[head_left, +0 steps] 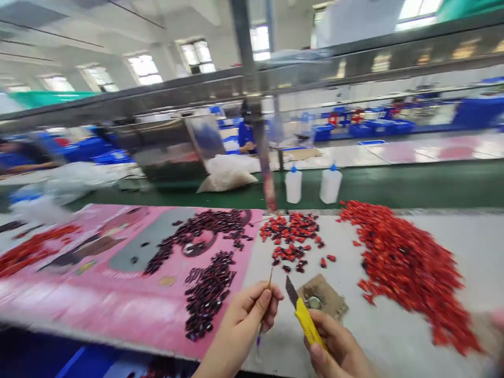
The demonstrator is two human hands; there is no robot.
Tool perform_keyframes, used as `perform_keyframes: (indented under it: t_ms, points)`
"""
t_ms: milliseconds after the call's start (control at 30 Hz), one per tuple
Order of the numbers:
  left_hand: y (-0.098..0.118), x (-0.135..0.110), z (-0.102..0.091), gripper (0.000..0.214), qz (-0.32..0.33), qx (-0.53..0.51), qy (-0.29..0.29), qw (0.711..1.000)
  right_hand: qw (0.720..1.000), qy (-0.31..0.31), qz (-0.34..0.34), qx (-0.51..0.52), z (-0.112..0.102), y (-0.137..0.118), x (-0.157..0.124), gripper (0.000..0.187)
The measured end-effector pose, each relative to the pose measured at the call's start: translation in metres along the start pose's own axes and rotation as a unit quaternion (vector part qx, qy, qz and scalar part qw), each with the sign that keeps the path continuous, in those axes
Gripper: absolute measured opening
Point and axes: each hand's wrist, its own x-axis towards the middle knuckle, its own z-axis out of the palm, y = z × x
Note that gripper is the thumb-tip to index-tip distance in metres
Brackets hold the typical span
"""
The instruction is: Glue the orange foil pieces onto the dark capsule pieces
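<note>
My left hand (252, 310) pinches a thin pointed stick (270, 278) between thumb and fingers; a purple part shows below the fist. My right hand (338, 346) is closed around the yellow handle of a utility knife (306, 320), its dark blade pointing up and left, apart from the stick. Just beyond the knife lies a brown cardboard piece (326, 296) with a small round clear patch of something on it. Ahead of both hands, small red-and-black pieces (291, 228) lie scattered on the white tabletop.
A big heap of red pieces (405, 262) spreads on the right. Dark shiny pieces (208, 294) lie on a pink sheet (165, 299) at left. Two white bottles (293, 185) with blue caps stand behind, near a metal post (258, 115). A blurred skin-coloured shape (488, 328) shows at the right edge.
</note>
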Motion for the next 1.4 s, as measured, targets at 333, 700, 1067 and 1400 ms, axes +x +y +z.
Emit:
perform_keyframes:
  t_ms: [333,700,1067,1400]
  points:
    - [-0.019,-0.006,0.081,0.032,0.071,0.276,-0.263,0.922,0.966,0.156,-0.032,-0.202,-0.051,-0.03,-0.084,0.031]
    - [-0.046,-0.072,0.2,0.035,0.089,0.312,-0.512,0.796,0.849,0.418,0.017,-0.322,-0.07,-0.034,-0.213,0.059]
    - [-0.11,-0.108,0.252,0.049,-0.047,0.32,-0.597,0.734,0.666,0.678,0.11,-0.291,-0.153,-0.002,-0.344,0.069]
    - [-0.119,-0.126,0.27,0.047,-0.129,0.272,-0.609,0.734,0.732,0.559,0.203,-0.332,-0.11,0.009,-0.297,0.025]
